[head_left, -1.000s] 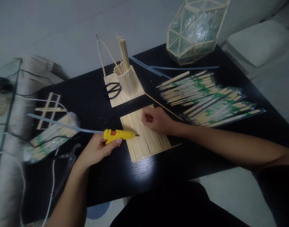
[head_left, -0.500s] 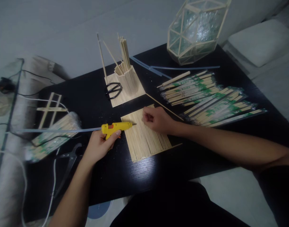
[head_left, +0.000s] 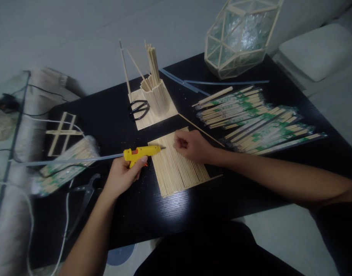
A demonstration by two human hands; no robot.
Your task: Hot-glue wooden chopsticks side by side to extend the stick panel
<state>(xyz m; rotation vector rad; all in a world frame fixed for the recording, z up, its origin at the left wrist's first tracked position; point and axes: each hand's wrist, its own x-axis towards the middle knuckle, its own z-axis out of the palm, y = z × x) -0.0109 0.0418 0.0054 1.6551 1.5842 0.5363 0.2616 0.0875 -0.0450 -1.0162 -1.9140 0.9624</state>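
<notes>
My left hand [head_left: 125, 174] is wrapped round the handle of a yellow hot glue gun [head_left: 140, 152], whose nozzle points right over the flat panel of wooden sticks [head_left: 171, 168]. A long clear glue stick [head_left: 107, 157] runs out of the gun's back to the left. My right hand [head_left: 194, 147] is closed over the panel's upper right part, with its fingers curled in; whatever they pinch is too small or hidden to make out. One thin stick along the panel's near edge juts out past its right corner.
Behind the panel stands a stick-built base [head_left: 141, 122] with a round holder [head_left: 157, 100] full of sticks and black-handled scissors [head_left: 139, 109]. Wrapped chopsticks [head_left: 250, 115] lie to the right, a geometric stick-framed container [head_left: 236, 42] behind them. Pliers [head_left: 85, 195], another chopstick pack [head_left: 69, 165] and cables lie left.
The glue gun's nozzle has lifted slightly, tilting a little upward. My right hand stays in nearly the same place over the panel.
</notes>
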